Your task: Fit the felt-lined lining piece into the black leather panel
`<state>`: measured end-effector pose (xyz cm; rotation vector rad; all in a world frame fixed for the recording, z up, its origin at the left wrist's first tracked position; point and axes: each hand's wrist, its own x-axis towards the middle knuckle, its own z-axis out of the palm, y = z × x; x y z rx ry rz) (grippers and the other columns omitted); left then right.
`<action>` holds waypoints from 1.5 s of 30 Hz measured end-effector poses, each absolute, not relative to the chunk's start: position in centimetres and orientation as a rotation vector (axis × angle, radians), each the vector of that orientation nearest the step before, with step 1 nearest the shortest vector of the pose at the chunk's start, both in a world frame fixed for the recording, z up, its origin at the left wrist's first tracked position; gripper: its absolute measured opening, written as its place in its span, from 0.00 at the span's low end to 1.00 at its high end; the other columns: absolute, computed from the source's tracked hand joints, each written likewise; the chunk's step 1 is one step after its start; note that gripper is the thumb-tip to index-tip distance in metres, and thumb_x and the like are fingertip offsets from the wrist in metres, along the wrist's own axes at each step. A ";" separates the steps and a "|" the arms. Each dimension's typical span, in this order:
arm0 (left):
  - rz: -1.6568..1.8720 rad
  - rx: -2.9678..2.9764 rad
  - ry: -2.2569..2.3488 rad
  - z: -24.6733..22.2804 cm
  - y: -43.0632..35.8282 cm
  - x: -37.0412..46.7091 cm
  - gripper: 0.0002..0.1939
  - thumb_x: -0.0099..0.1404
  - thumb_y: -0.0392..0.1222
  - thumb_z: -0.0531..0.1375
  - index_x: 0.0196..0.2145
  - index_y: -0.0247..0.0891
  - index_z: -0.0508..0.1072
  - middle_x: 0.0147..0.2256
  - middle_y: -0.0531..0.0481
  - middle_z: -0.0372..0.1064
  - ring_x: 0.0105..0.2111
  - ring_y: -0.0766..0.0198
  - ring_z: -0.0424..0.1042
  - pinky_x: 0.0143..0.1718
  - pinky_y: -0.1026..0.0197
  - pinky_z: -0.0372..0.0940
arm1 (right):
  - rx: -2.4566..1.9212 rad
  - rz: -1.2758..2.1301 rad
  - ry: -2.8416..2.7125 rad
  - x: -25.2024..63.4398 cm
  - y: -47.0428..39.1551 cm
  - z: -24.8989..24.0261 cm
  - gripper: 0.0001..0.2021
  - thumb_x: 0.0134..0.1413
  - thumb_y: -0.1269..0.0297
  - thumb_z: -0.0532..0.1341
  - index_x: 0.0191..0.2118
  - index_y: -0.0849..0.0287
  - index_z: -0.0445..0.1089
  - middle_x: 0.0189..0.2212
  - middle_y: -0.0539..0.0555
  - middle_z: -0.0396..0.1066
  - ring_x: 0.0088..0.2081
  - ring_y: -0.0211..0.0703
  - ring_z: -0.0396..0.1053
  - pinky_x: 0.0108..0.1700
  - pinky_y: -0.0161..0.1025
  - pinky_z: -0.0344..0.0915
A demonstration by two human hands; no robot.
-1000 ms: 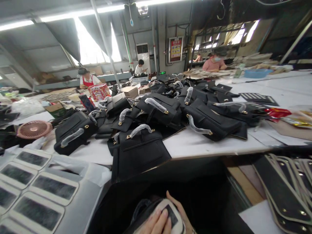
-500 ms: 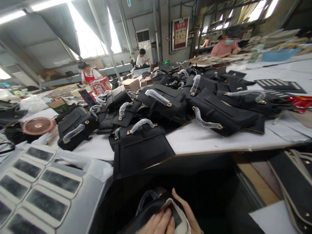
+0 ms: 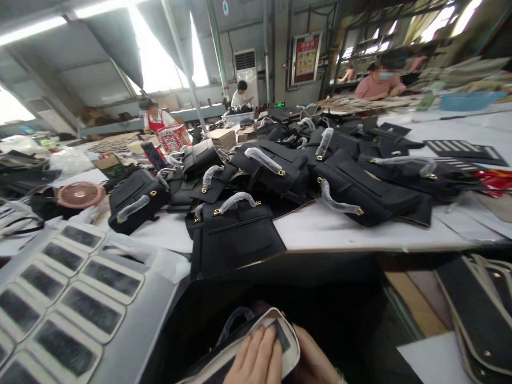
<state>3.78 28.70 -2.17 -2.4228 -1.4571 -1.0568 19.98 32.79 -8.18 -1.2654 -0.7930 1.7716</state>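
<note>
Against the front bag (image 3: 240, 240) as landmark, the held bag (image 3: 224, 354) lies below it, pale-rimmed end up, its wrapped handle (image 3: 234, 322) at the far side. The left hand (image 3: 258, 357) lays its fingers straight and close together on the dark patch (image 3: 283, 336) of that end — its thumb is hidden, so I cannot tell if it pinches. The right hand (image 3: 314, 354) rests against the bag's right side, fingertips out of sight; its grip I cannot tell. Cream-edged pieces (image 3: 92, 309) lie left of the front bag, dark straps (image 3: 472, 314) well right.
</note>
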 end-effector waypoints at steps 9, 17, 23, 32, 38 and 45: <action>-0.725 -2.242 -1.091 0.0 29.5 4.2 0.14 0.71 0.31 0.49 0.42 0.35 0.75 0.41 0.50 0.79 0.43 0.63 0.78 0.55 0.64 0.66 | -1.014 1.247 -2.036 21.1 37.8 5.7 0.07 0.58 0.65 0.61 0.41 0.58 0.73 0.38 0.52 0.73 0.40 0.43 0.69 0.44 0.38 0.63; -0.907 -2.252 -1.294 -3.7 28.9 5.3 0.13 0.71 0.36 0.49 0.45 0.35 0.72 0.38 0.47 0.76 0.41 0.61 0.77 0.55 0.61 0.66 | -0.335 0.542 -3.164 16.3 41.1 9.6 0.07 0.58 0.70 0.60 0.29 0.61 0.72 0.31 0.54 0.75 0.34 0.42 0.69 0.34 0.37 0.60; -0.949 -2.289 -1.289 -2.2 29.0 4.6 0.12 0.71 0.36 0.50 0.42 0.38 0.73 0.40 0.51 0.77 0.43 0.63 0.77 0.53 0.63 0.68 | -0.298 0.790 -3.075 15.3 42.0 8.0 0.06 0.52 0.76 0.58 0.28 0.63 0.71 0.29 0.57 0.73 0.31 0.43 0.67 0.34 0.38 0.59; -0.875 -2.476 -1.398 1.8 30.2 4.2 0.20 0.75 0.42 0.41 0.40 0.40 0.72 0.45 0.52 0.76 0.41 0.64 0.75 0.42 0.66 0.70 | -0.979 1.263 -2.412 16.1 42.8 7.7 0.17 0.64 0.69 0.43 0.39 0.65 0.69 0.28 0.55 0.72 0.24 0.36 0.68 0.28 0.33 0.65; -0.700 -2.532 -1.473 -0.7 29.2 5.0 0.14 0.70 0.44 0.51 0.48 0.37 0.71 0.40 0.47 0.77 0.40 0.55 0.75 0.42 0.57 0.70 | -0.740 1.327 -2.471 14.9 40.8 9.1 0.08 0.49 0.65 0.68 0.37 0.62 0.78 0.31 0.52 0.74 0.30 0.37 0.69 0.32 0.31 0.64; -0.491 -2.657 -1.648 -2.4 28.0 5.8 0.13 0.69 0.44 0.54 0.49 0.39 0.70 0.39 0.48 0.76 0.34 0.56 0.75 0.28 0.58 0.67 | -0.105 0.647 -3.127 9.8 40.2 8.0 0.05 0.52 0.68 0.63 0.29 0.62 0.75 0.30 0.54 0.75 0.29 0.42 0.70 0.29 0.36 0.59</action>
